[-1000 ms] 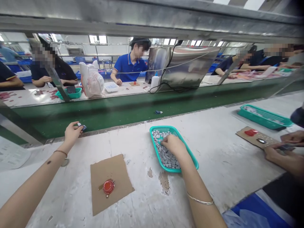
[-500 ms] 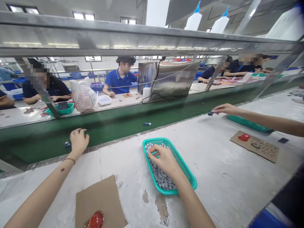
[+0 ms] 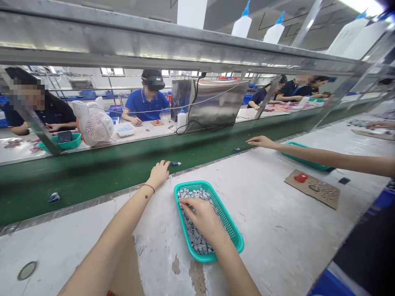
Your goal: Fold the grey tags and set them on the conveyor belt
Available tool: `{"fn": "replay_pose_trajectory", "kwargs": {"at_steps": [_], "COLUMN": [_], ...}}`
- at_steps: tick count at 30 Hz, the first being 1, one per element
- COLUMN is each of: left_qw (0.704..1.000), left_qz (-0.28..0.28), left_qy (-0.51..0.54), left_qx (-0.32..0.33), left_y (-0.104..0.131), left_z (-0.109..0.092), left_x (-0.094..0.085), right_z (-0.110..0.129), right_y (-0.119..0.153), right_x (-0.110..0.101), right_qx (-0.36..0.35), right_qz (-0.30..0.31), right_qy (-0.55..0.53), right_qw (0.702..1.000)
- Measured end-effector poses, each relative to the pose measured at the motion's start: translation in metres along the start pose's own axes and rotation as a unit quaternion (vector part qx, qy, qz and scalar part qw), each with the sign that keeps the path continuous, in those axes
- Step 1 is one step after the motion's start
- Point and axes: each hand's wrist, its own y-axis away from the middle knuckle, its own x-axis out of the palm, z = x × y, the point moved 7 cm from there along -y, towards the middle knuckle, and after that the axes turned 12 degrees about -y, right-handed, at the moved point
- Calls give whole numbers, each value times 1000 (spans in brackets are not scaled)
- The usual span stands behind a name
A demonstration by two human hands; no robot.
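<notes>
My left hand (image 3: 159,173) reaches over the near edge of the green belt (image 3: 129,176), fingers stretched out and apart. Its fingertips are beside a small dark blue piece with a pale end (image 3: 176,163) lying on the belt; whether they touch cannot be told. A green perforated basket (image 3: 230,224) stands on the table, holding many small grey pieces (image 3: 197,238). Over the basket's left side, my right hand (image 3: 202,218) has its thumb and fingers pinched together; anything between them is too small to make out. Brown cardboard (image 3: 128,267) lies partly hidden under my left forearm.
A co-worker's hand (image 3: 261,142) extends over the belt at right, near another dark blue piece (image 3: 236,150). Another blue-and-white piece (image 3: 54,197) lies on the belt at left. Cardboard with red material (image 3: 317,191) rests at right. A metal shelf (image 3: 123,37) spans overhead.
My left hand has moved right along the belt to the dark blue piece. My right hand stays at the basket, fingers pinched. The co-worker's hand let go of a piece, now on the belt.
</notes>
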Motion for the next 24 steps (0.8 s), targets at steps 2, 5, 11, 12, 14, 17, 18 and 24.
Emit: {"fn": "replay_pose_trajectory", "kwargs": {"at_steps": [2,5,11,12,14,17,18,24], "left_qw": [1000,997,959,945,907,830,804,685], "left_qz": [4,9,5,2,0,7,11,37], "left_qy": [24,78,260,300,389,523,560,683], "left_qx": [1,-15,-115,-132,-164,-194,-199,-253], "left_y": [-9,-19,-20,-17,-8,19,33,155], "left_z": [-9,-15,2,6,15,27,31,60], "left_x": [6,14,18,16,11,-3,-8,-36], "right_z": [1,-2,-10,-11,-12,-15,-16,-27], "right_y": [0,0,0,0,0,-1,-1,-3], "right_x": [3,7,6,6,4,3,3,7], "right_qx": [-3,6,41,41,43,48,53,95], "right_qz": [12,24,10,7,2,-6,-11,-19], "right_qy": [40,63,36,30,21,-14,-33,-110], "right_qw": [999,998,998,999,999,999,998,989]}}
